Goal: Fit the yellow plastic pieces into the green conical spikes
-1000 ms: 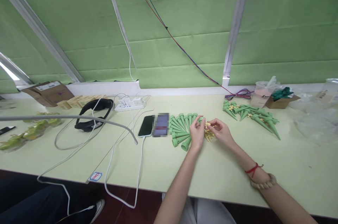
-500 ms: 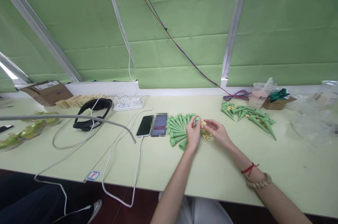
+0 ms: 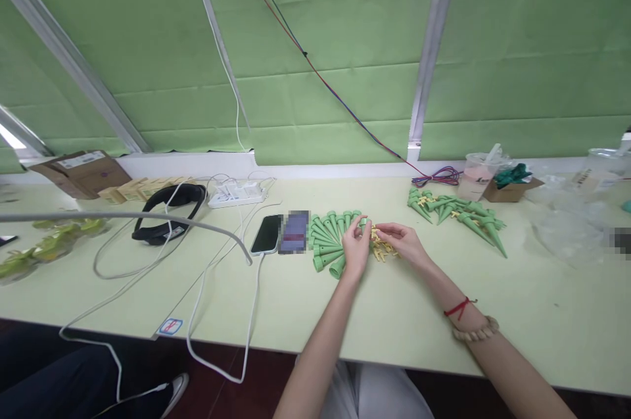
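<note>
Looks like smooth, matt plastic on the cones (image 3: 326, 250) and clips (image 3: 379, 253), glossy glass on the phone (image 3: 267, 235), crinkled film on the bags (image 3: 562, 225), dull, matt cardboard on the carton (image 3: 93, 177).

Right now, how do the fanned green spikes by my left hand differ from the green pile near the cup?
The fanned spikes splay out, wide ends along the outer edge; the far pile overlaps untidily. Yellow pieces show among the far pile, but I see none on the visible fanned spikes. Both are green, tapered and lying on the table.
</note>
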The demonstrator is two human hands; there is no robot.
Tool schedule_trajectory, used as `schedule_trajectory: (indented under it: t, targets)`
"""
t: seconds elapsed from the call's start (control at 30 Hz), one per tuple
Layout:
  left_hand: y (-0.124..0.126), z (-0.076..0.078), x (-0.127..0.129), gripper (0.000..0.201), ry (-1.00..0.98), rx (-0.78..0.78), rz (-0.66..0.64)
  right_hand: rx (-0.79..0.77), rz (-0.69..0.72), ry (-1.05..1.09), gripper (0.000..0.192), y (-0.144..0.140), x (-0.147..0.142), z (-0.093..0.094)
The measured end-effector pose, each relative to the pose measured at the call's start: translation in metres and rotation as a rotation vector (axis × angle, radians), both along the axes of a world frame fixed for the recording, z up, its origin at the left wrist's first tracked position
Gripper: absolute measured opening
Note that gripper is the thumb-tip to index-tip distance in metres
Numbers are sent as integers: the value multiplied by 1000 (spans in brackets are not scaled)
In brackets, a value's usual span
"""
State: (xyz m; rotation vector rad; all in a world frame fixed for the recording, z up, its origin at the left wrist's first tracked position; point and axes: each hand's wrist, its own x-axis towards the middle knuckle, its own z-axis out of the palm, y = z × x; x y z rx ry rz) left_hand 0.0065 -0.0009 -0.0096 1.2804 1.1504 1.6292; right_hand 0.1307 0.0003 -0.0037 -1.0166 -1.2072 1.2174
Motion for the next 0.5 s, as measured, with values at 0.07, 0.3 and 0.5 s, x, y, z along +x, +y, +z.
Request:
schedule_trajectory:
  t: [0.07,0.3,0.5]
  targets:
    - [0,1,0,45,2,-4,-2,-10,-8,11,45,0,0,1]
    - [-3,3,1,43,36,-22,-13,-13,-33,-33,45,0,3,0]
    - [-3,3,1,41,92,-3,13,-61,18,-65,44,1,4,-2]
